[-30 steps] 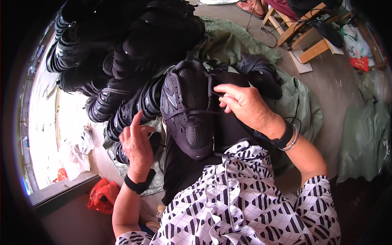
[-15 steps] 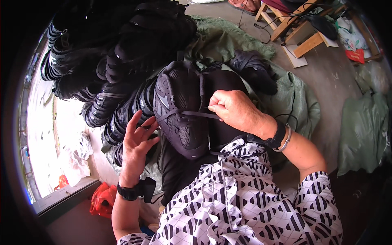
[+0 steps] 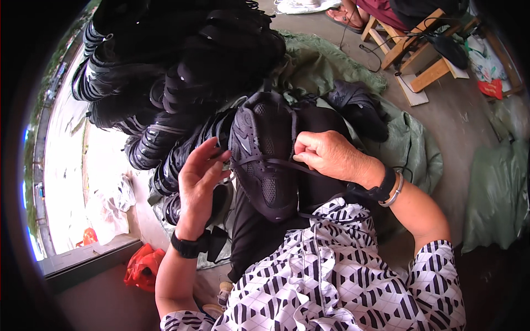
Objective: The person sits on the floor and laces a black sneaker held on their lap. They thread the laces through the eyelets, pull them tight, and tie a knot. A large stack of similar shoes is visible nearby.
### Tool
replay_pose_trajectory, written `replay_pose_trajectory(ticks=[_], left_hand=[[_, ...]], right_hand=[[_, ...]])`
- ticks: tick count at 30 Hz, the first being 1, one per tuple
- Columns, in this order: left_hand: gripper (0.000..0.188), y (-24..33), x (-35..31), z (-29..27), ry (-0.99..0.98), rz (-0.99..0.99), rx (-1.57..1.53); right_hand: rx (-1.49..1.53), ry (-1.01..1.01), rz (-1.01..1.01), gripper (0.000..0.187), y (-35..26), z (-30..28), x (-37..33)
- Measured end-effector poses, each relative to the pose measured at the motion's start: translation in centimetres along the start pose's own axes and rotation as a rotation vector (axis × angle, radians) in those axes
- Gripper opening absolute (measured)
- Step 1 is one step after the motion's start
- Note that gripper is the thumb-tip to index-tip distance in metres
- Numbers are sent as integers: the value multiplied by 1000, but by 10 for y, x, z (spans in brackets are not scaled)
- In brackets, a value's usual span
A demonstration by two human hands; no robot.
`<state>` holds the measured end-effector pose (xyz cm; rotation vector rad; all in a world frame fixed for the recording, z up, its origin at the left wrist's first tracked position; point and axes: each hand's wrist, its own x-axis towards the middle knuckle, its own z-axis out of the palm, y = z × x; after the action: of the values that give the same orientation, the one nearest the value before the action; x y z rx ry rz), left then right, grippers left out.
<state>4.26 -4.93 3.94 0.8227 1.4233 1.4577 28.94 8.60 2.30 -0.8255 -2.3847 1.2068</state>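
A black sneaker (image 3: pixel 269 190) rests on my lap, its toe toward me. A dark flat shoelace (image 3: pixel 270 161) crosses over it from its left side. My right hand (image 3: pixel 331 155) is beside the shoe's right side, with thumb and forefinger pinched on the lace and drawing it out sideways. My left hand (image 3: pixel 200 179) hovers by the shoe's left side, fingers apart and curved, with nothing visible in it. Another dark sneaker (image 3: pixel 358 107) lies beyond my right hand on a green sheet.
A big heap of dark shoes (image 3: pixel 165 83) rises at the far left. The green plastic sheet (image 3: pixel 411 129) covers the floor beneath. A wooden stool (image 3: pixel 425 74) stands at far right, near another person's leg (image 3: pixel 353 15). A red bag (image 3: pixel 144 267) lies at lower left, a green sack (image 3: pixel 494 193) at right.
The whole view has shifted, so things appear farther right and slightly lower. My right hand keeps its pinch on the lace; my left hand stays beside the shoe with its fingers bent a little differently.
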Motion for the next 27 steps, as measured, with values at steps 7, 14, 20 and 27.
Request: replay_pose_trajectory(ticks=[7,14,20,27], left_hand=[[19,-14,9,3,-36,-6,150],[7,-17,5,15,-66,339,664],[9,-12,6,16,-51,-57,276],[16,-17,13,17,-76,38,333]], right_hand=[[-20,-58,131,13,-8,-4,-1],[5,0,36,10,0,2,-1],[22,9,34,11,0,3,-2],[18,23,26,11,-1,3,-1]])
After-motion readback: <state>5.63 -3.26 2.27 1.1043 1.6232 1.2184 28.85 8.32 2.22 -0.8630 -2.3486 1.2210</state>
